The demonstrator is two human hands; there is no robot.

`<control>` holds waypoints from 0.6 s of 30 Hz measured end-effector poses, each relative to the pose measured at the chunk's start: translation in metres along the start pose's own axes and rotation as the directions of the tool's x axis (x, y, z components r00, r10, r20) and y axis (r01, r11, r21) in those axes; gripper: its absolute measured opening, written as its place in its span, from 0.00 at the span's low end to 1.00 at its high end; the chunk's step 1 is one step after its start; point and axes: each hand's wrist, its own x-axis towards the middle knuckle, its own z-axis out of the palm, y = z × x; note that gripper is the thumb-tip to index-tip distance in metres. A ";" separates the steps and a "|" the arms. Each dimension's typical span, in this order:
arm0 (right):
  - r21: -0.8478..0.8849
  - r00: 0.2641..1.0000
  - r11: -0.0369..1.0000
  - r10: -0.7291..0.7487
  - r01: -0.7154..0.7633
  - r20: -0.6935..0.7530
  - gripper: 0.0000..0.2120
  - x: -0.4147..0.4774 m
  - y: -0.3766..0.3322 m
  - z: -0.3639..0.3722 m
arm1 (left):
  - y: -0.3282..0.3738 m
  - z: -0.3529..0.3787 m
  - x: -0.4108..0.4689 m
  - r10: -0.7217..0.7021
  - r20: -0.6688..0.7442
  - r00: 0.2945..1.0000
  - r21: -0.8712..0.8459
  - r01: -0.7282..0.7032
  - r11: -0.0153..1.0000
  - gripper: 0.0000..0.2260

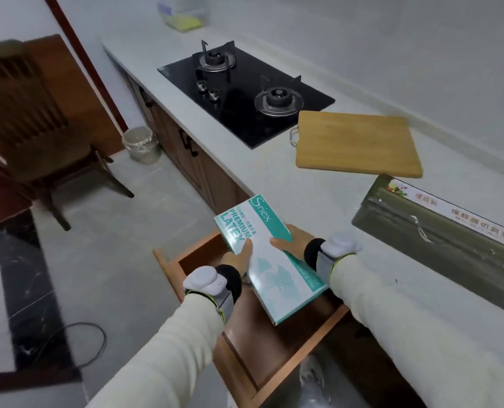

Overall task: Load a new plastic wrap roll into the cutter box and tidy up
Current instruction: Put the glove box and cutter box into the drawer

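Observation:
A white and teal glove box point(269, 260) printed "Premium Latex" is held tilted over the open wooden drawer point(277, 348). My left hand point(239, 256) grips its left edge and my right hand point(287, 242) grips its right edge, thumb on top. The dark green plastic wrap cutter box point(439, 240) lies on the white counter point(274, 172) to the right, with loose clear film along its front. No separate wrap roll is in view.
A wooden cutting board point(356, 142) lies behind the cutter box, beside a black two-burner hob point(244, 95). A clear container point(183, 13) stands at the counter's far end. On the floor are a grey bin point(141, 144), a wooden chair point(38, 136) and a black cable point(88, 343).

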 end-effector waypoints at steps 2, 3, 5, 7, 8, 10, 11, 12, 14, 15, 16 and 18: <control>-0.032 0.999 0.999 0.042 -0.041 0.035 0.26 0.009 0.012 0.018 | -0.016 0.001 0.001 0.011 -0.002 1.000 -0.089 -0.012 0.996 0.24; -0.090 0.995 0.992 0.090 -0.087 0.035 0.27 0.014 0.020 0.025 | -0.023 0.002 0.002 0.024 -0.023 0.999 -0.069 -0.026 0.997 0.23; -0.244 0.976 0.945 0.217 -0.216 -0.025 0.29 0.025 0.036 0.040 | -0.037 0.007 0.005 -0.007 -0.007 1.000 -0.121 0.006 0.993 0.20; -0.351 0.950 0.883 0.298 -0.311 -0.091 0.30 0.036 0.048 0.054 | -0.048 0.013 0.012 -0.042 0.052 0.998 -0.170 0.050 0.984 0.19; -0.385 0.945 0.863 0.306 -0.326 -0.115 0.30 0.040 0.053 0.061 | -0.048 0.015 0.016 -0.057 0.011 0.998 -0.036 0.057 0.998 0.21; -0.410 0.944 0.850 0.298 -0.330 -0.144 0.30 0.049 0.062 0.075 | -0.051 0.017 0.027 -0.065 -0.137 0.988 0.208 0.093 0.974 0.24; -0.402 0.943 0.853 0.297 -0.331 -0.147 0.30 0.054 0.068 0.081 | -0.052 0.019 0.034 -0.073 -0.159 0.985 0.237 0.110 0.965 0.24; -0.389 0.943 0.859 0.299 -0.333 -0.147 0.31 0.058 0.074 0.085 | -0.053 0.020 0.039 -0.086 -0.161 0.983 0.230 0.122 0.965 0.25; -0.361 0.941 0.869 0.311 -0.338 -0.132 0.34 0.061 0.082 0.090 | -0.060 0.028 0.053 -0.146 -0.126 0.981 0.203 0.170 0.964 0.26; -0.350 0.941 0.873 0.318 -0.339 -0.118 0.35 0.066 0.087 0.091 | -0.062 0.031 0.060 -0.178 -0.104 0.979 0.170 0.194 0.966 0.27; -0.340 0.940 0.876 0.325 -0.342 -0.106 0.36 0.070 0.090 0.091 | -0.064 0.034 0.068 -0.195 -0.072 0.978 0.113 0.202 0.973 0.26; -0.307 0.930 0.878 0.354 -0.368 -0.102 0.37 0.083 0.099 0.092 | -0.071 0.043 0.090 -0.220 0.001 0.975 -0.122 0.219 0.968 0.25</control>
